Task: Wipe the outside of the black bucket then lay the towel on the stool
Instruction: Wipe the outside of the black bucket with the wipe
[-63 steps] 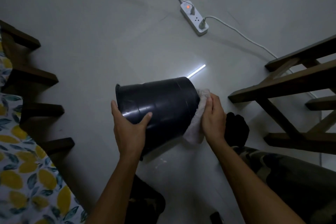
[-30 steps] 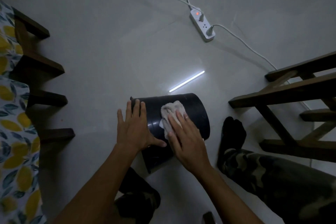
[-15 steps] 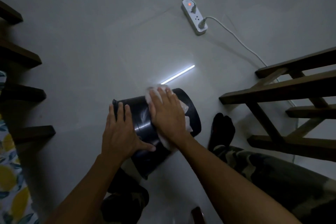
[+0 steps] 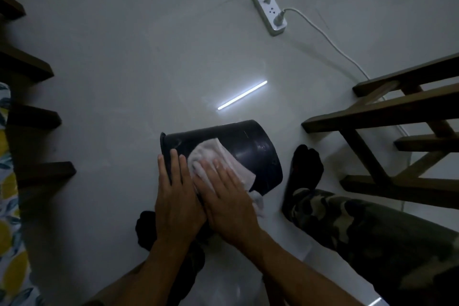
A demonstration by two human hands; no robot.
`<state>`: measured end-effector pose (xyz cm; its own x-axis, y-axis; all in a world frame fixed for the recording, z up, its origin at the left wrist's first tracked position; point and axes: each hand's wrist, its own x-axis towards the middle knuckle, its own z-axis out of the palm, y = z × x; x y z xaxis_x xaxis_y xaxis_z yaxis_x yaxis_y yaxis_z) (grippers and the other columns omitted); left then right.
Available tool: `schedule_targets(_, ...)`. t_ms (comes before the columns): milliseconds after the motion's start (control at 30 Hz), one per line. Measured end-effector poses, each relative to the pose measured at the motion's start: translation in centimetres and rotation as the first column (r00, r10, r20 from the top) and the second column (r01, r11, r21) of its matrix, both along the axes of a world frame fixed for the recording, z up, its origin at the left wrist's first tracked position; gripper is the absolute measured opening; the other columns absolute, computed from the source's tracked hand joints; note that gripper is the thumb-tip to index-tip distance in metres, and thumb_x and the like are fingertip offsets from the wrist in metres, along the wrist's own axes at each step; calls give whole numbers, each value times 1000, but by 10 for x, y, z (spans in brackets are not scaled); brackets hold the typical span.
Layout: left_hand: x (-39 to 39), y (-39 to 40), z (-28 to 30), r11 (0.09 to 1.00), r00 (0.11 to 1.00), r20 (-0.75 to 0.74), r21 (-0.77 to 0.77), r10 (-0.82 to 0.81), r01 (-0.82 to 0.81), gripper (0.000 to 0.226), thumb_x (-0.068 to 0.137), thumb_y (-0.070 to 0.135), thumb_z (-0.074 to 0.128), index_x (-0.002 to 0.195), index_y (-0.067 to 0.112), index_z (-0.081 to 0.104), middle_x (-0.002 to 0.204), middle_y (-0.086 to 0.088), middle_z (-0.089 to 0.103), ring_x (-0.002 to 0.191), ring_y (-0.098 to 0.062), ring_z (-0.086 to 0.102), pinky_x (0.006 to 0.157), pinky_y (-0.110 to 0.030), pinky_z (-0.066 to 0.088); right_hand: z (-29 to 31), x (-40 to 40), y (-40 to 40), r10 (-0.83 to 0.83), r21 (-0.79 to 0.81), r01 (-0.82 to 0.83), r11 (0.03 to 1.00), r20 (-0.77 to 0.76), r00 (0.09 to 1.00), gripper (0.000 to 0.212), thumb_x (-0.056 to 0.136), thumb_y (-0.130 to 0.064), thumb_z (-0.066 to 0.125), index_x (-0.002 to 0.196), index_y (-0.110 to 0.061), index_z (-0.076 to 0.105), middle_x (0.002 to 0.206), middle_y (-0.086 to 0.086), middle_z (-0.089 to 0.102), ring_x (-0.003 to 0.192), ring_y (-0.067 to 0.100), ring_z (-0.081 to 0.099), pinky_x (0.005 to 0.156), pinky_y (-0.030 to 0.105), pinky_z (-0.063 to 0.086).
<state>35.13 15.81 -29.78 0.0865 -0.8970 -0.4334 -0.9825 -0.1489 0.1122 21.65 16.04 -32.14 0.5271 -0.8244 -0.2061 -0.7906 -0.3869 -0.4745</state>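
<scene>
Right hand lay flat, fingers straight, pressing white towel onto black bucket; left hand alongside, fingers extended, steadied its rim.

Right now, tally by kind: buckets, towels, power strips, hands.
black bucket: 1
towel: 1
power strip: 1
hands: 2, left hand and right hand
Total: 5

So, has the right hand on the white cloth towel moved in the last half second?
Yes. The right hand slid toward the person, farther from the white plastic power strip.
</scene>
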Motion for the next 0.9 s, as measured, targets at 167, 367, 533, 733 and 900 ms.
schedule_targets(167, -8, -1, 15, 999, 998, -35, 7, 51, -51, 161, 44, 98, 65, 159, -4, 16, 168, -26, 11, 154, -47, 7, 121, -56, 16, -2, 13, -85, -162, 19, 163, 986, -64, 985, 55, 107, -45, 30, 158, -25, 32, 162, 4, 41, 154, 24, 28, 126, 47, 23)
schedule_targets(367, 0, -23, 21, 989, 992, -69, 110, 103, -95, 170, 33, 84, 82, 162, 5, 6, 171, -16, -3, 156, -40, -2, 122, -53, 12, -14, -16, -126, -410, -43, 408, 912, -125, 904, 51, 108, -40, 28, 156, -23, 37, 152, 6, 53, 148, 24, 40, 121, 46, 33)
schedule_targets(533, 9, -32, 12, 996, 998, -42, 79, 56, -52, 170, 34, 86, 81, 162, 4, 4, 170, -17, -6, 156, -40, -6, 122, -51, 3, -4, -55, -32, -247, -101, 235, 967, -127, 961, 59, 108, -30, 34, 164, -18, 21, 172, 7, 15, 160, 29, 9, 128, 52, 15)
schedule_targets(733, 1, -5, 3, 1000, 1000, 18, 10, 2, -3, 117, 82, 85, 41, 162, 5, 14, 170, -23, -1, 156, -44, -7, 127, -57, 8, -7, 0, 0, -64, -63, 64, 996, 1, 998, 60, 107, -50, 40, 159, -21, 36, 169, 6, 28, 158, 27, 18, 127, 52, 19)
schedule_targets(900, -8, 0, 12, 997, 996, -32, 12, 81, -80, 160, 47, 101, 58, 161, -1, 11, 169, -24, 4, 156, -44, -3, 125, -54, 10, -4, 30, -94, -116, -45, 115, 992, -24, 993, 47, 106, -42, 33, 149, -26, 44, 150, 1, 54, 142, 21, 44, 120, 45, 32)
